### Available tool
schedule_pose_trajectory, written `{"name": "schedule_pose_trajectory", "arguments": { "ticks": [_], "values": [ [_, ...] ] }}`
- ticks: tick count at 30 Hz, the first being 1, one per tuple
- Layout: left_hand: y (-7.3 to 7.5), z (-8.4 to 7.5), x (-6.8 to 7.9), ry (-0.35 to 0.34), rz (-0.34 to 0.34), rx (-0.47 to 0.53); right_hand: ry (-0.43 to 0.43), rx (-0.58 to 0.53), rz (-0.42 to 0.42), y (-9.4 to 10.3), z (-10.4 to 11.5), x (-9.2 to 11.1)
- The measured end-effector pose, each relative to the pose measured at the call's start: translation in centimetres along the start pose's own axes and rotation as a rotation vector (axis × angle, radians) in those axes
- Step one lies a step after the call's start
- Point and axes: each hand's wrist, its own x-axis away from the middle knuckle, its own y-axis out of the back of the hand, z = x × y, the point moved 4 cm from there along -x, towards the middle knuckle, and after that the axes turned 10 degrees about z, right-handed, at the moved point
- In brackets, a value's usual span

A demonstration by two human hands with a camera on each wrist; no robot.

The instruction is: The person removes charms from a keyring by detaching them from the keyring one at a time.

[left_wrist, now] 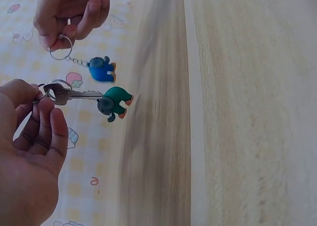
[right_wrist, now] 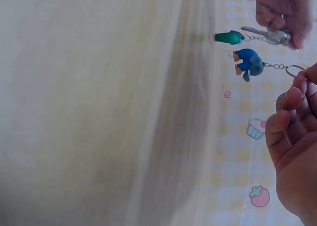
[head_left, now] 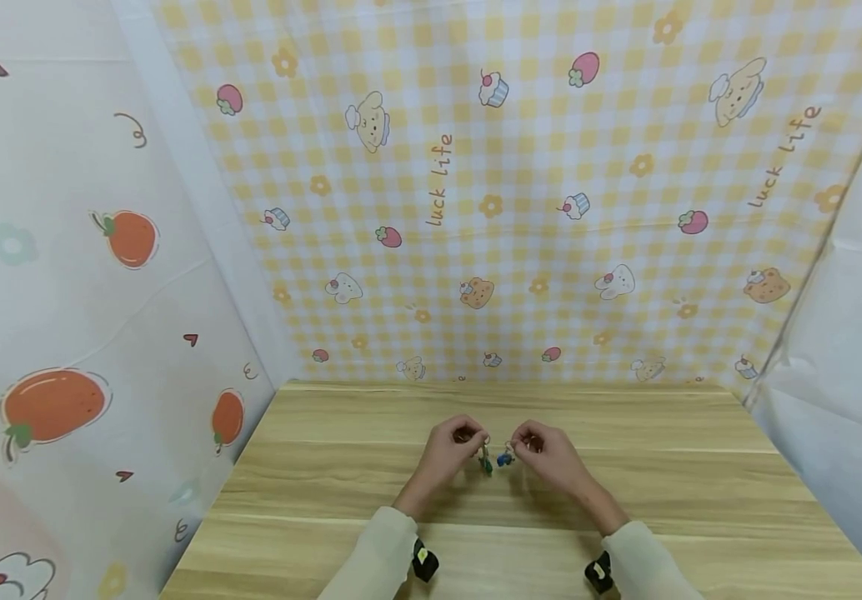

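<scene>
Between thumb and fingers, my left hand (head_left: 455, 443) pinches a metal ring that carries a silver key (left_wrist: 74, 94) and a green elephant keychain (left_wrist: 116, 103). My right hand (head_left: 551, 454) pinches the split ring (left_wrist: 61, 48) of a blue elephant keychain (left_wrist: 102, 70). The blue elephant dangles on a short chain of metal links (right_wrist: 275, 66). Both figures hang side by side over the table, a small gap between them in the head view. In the right wrist view the key lies alongside the green elephant's chain.
Below the hands is a wood-grain table (head_left: 311, 467). A yellow checked cloth (head_left: 521, 250) with printed cartoons hangs behind it, and white printed sheets (head_left: 86, 317) stand at the sides. Each wrist wears a small black camera (head_left: 424, 561).
</scene>
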Motion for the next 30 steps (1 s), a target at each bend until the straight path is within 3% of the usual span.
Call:
{"name": "schedule_pose_trajectory", "arguments": {
  "ticks": [16,30],
  "values": [
    [0.9,0.0,-0.2,0.018,-0.001,0.044,-0.091,0.091,-0.038,5.1,-1.5,-0.3],
    [1.2,0.2,0.0,0.015,0.002,0.048,-0.168,0.181,-0.047,8.1,-5.2,0.3]
  ]
}}
